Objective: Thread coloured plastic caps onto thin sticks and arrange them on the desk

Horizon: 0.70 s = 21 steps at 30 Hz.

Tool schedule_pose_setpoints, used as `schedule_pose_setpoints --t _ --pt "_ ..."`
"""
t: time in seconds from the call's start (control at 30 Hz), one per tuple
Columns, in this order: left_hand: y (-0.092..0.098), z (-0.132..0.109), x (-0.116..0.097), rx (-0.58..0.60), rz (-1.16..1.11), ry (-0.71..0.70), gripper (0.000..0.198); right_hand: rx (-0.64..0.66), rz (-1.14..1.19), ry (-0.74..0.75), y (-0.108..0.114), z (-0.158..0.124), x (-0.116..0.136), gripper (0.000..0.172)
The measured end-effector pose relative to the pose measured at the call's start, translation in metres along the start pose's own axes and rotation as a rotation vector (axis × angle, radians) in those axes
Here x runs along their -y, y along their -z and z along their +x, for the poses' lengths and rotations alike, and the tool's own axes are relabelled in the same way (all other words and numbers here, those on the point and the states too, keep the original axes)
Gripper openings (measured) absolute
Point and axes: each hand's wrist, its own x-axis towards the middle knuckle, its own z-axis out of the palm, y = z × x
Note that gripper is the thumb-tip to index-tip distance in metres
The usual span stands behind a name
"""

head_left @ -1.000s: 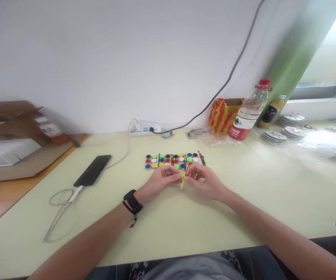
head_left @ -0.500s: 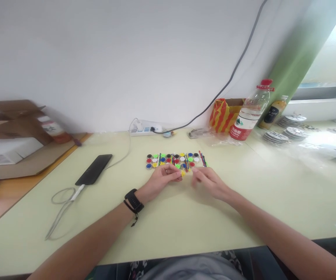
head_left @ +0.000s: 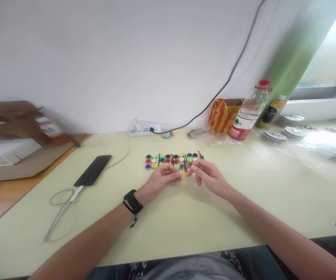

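Observation:
My left hand point(head_left: 163, 179) is closed, pinching a small yellow piece point(head_left: 182, 174) between thumb and fingertips. What kind of piece it is, I cannot make out. My right hand point(head_left: 210, 177) is just to the right of it, fingers bent but apart, with nothing visible in them. Beyond both hands lie rows of small round discs point(head_left: 168, 156) in black, green, red, white, blue and yellow. Thin coloured sticks point(head_left: 185, 161) lie in bundles between groups of discs. My hands hide part of the nearest row.
A black phone point(head_left: 93, 170) with a white cable lies at left, near an opened cardboard box point(head_left: 16, 112). Along the wall are a power strip point(head_left: 144, 129), a striped bag point(head_left: 222, 116), a large water bottle point(head_left: 249, 111) and a juice bottle point(head_left: 272, 112). Stacked white discs point(head_left: 274, 137) stand at right.
My right hand was blurred by motion and now shows clearly, its fingers more spread, close to the yellow piece. My left hand keeps its pinch. The whole view has shifted slightly.

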Motion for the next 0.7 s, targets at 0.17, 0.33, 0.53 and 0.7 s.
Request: schedule_pose_setpoints --t 0.17,0.33,0.53,0.7 --pt "0.0002 -0.0003 -0.0004 0.015 0.005 0.008 0.025 0.026 0.013 -0.004 -0.0002 0.0009 -0.0049 0.035" --pt "-0.0008 -0.0004 -0.0011 0.018 0.010 -0.001 0.025 0.032 0.024 -0.006 0.0001 0.0011 -0.0054 0.034" --pt "-0.0013 -0.0003 -0.0021 0.014 0.015 0.009 0.027 0.047 0.029 -0.008 -0.0010 0.0000 -0.0035 0.032" --pt "-0.0011 -0.0004 -0.0016 0.025 0.015 0.001 0.027 0.055 0.024 -0.004 -0.0009 0.0004 -0.0048 0.031"
